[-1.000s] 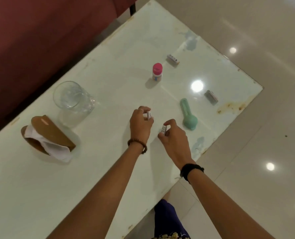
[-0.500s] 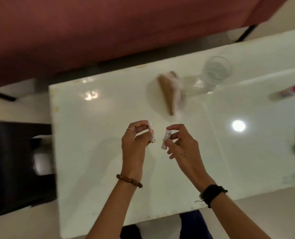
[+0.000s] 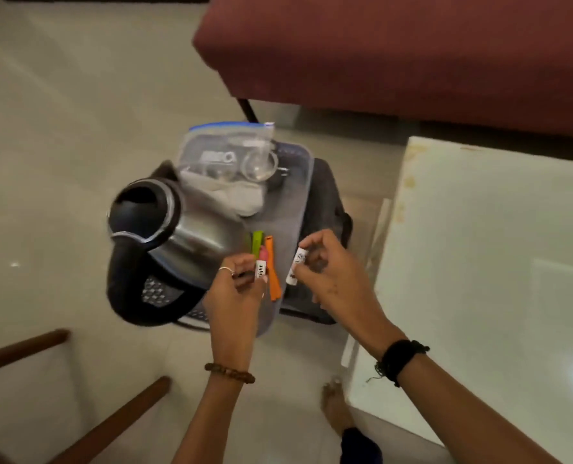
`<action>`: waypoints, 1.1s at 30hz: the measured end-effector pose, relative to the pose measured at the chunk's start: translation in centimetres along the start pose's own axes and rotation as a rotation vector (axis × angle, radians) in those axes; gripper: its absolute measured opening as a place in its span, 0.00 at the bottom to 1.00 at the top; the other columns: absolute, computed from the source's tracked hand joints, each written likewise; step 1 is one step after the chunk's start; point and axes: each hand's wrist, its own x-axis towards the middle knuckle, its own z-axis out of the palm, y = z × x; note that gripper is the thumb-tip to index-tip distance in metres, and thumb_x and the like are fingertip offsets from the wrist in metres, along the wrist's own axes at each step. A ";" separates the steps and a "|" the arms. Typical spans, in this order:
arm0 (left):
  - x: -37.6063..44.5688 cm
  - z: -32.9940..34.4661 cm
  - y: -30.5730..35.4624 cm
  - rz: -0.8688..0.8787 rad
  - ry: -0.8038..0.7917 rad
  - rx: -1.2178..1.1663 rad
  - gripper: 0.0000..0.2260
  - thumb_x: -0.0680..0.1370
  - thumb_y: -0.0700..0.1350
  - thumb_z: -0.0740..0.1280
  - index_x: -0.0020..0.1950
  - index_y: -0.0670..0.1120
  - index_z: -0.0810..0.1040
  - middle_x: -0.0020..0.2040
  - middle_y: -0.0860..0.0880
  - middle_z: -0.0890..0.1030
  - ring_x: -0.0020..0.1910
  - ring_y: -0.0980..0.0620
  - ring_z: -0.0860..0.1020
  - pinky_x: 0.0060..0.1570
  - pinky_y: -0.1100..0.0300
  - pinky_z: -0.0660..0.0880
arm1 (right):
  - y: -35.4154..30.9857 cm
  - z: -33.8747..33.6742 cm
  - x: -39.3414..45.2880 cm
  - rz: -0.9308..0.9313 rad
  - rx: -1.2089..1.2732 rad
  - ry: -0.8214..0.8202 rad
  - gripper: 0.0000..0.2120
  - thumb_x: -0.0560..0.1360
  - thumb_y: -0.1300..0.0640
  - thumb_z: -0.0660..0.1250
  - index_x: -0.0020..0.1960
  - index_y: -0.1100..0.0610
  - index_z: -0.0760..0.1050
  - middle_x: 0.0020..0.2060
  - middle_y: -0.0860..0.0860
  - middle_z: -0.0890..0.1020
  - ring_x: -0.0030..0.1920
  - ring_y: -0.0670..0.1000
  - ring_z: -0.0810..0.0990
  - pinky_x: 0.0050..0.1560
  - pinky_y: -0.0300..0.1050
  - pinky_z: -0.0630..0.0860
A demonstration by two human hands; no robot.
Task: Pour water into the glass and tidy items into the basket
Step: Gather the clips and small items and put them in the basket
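**Both hands hold small tubes over the basket**

The left hand pinches a small white tube between thumb and fingers; the tube stands upright and shows black lettering. The right hand pinches a second white tube, fingers curled round its upper end, the tube tilted slightly. Both tubes hang above the near end of the grey basket, which sits on the floor just beside the left edge of the white surface. In the basket, a steel kettle with a black handle fills the left side. An orange stick and a green one lie near the middle. At the far end lie a zip bag and a glass on its side.
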 end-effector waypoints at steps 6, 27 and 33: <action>3.0 -1.2 -5.1 -0.093 -0.134 0.191 0.06 0.73 0.36 0.69 0.49 0.43 0.78 0.45 0.48 0.82 0.40 0.58 0.76 0.36 0.78 0.68 | 0.3 7.1 2.2 -0.107 -0.629 -0.103 0.13 0.76 0.51 0.63 0.58 0.55 0.67 0.40 0.54 0.82 0.39 0.58 0.80 0.31 0.43 0.66; -10.0 17.5 5.1 0.172 -0.372 0.036 0.06 0.75 0.37 0.66 0.46 0.47 0.77 0.40 0.59 0.77 0.39 0.66 0.77 0.41 0.80 0.70 | 10.1 -13.6 -7.6 0.180 -0.068 0.369 0.01 0.77 0.56 0.62 0.48 0.50 0.72 0.31 0.49 0.80 0.29 0.50 0.78 0.33 0.52 0.79; -22.3 32.9 9.6 0.245 -0.725 0.098 0.06 0.75 0.37 0.65 0.45 0.48 0.77 0.40 0.59 0.78 0.39 0.67 0.78 0.41 0.77 0.72 | 18.3 -29.8 -17.8 0.378 -0.048 0.629 0.02 0.77 0.57 0.62 0.49 0.51 0.72 0.30 0.51 0.80 0.31 0.51 0.78 0.34 0.54 0.79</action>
